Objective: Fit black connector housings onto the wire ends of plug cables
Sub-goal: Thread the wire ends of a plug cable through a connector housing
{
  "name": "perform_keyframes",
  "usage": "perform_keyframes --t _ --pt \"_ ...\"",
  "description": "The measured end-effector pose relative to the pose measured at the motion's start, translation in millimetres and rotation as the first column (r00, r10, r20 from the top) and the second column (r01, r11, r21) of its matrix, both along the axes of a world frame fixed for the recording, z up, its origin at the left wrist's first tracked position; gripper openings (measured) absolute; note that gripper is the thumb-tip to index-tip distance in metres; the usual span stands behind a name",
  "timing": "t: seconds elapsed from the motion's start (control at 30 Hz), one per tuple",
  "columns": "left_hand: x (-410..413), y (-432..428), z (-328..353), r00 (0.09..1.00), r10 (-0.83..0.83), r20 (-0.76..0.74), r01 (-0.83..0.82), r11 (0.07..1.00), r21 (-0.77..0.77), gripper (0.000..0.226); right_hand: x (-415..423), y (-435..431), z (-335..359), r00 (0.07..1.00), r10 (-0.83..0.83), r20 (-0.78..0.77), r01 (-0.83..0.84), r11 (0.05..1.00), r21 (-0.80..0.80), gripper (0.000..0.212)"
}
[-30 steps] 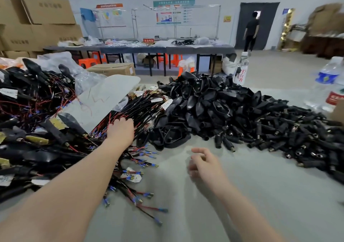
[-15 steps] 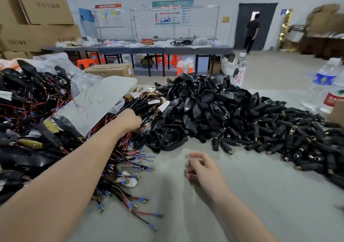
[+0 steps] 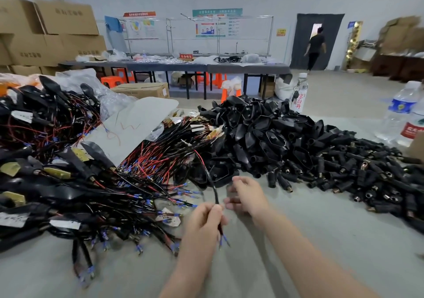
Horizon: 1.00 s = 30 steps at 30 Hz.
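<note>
My left hand [image 3: 206, 219] pinches one black plug cable [image 3: 212, 183] near its end, and the red and black wire tips with blue sleeves hang below my fingers. The cable arcs up and back toward the heap of cables [image 3: 128, 183] on the left. My right hand [image 3: 246, 195] hovers just right of the cable with fingers loosely spread and blurred, holding nothing. A big heap of black connector housings [image 3: 259, 137] lies beyond my hands at centre. Small black barrel plugs [image 3: 358, 171] spread to the right.
On the grey table [image 3: 298, 240], finished cables with housings [image 3: 41, 160] pile at the far left. Water bottles [image 3: 399, 112] stand at the right edge, another bottle [image 3: 299, 96] behind the heap. Cardboard boxes [image 3: 50, 34] stack at back left. A person [image 3: 315, 47] walks away by the far doorway.
My left hand has drawn one cable out of the heap and brought it toward me at centre. My right hand has lifted and moved up beside the cable.
</note>
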<state>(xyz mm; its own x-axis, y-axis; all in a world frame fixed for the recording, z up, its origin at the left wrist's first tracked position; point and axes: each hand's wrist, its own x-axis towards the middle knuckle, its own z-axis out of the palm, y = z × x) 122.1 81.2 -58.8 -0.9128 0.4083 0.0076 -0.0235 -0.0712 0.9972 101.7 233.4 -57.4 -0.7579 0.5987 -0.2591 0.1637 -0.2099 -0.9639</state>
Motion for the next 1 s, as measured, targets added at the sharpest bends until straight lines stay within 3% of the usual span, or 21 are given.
perform_keyframes --t 0.13,0.2,0.27,0.33,0.43,0.53,0.6,0.7,0.8,0.9,1.0 --pt "7 -3 3 0.989 -0.138 -0.050 0.139 0.990 0.006 0.022 -7 3 5 1.000 -0.010 0.029 0.007 0.995 0.104 0.016" --pt "-5 -4 6 0.996 -0.037 0.081 0.027 0.992 0.127 0.022 -13 3 9 0.996 -0.044 0.084 0.023 0.973 0.230 0.025" --pt "-23 -6 8 0.947 0.058 0.316 -0.148 0.952 0.267 0.022 -18 1 15 0.983 -0.031 0.178 -0.038 0.929 0.369 0.034" --pt "-31 -10 8 0.905 0.012 0.426 -0.164 0.932 0.322 0.023 -23 0 18 0.963 -0.027 0.268 -0.107 0.875 0.473 0.037" --pt "-16 -14 7 0.943 -0.239 0.230 0.193 0.960 0.204 0.018 -31 2 16 0.950 -0.028 0.312 -0.131 0.870 0.476 0.030" --pt "2 -18 9 0.788 -0.606 0.105 0.591 0.793 0.147 0.018 -32 2 12 0.980 0.006 0.198 -0.059 0.962 0.266 0.021" --pt "3 -19 10 0.725 -0.679 0.114 0.659 0.733 0.171 0.022 -29 3 12 0.985 0.036 0.171 -0.080 0.963 0.257 0.003" --pt "-1 -20 16 0.762 -0.626 0.169 0.569 0.770 0.287 0.022 -26 5 13 0.963 0.120 0.241 -0.188 0.942 0.279 0.016" --pt "-9 -17 17 0.860 -0.404 0.310 0.280 0.884 0.375 0.024 -25 4 17 0.937 0.141 0.318 -0.235 0.930 0.281 0.009" --pt "-19 -18 12 0.870 -0.209 0.446 0.019 0.919 0.394 0.024 -25 4 14 0.959 0.114 0.260 -0.178 0.956 0.235 0.009" --pt "-23 -19 7 0.852 -0.180 0.492 -0.030 0.921 0.388 0.026 -16 7 14 0.973 0.024 0.230 -0.096 0.947 0.308 0.011"
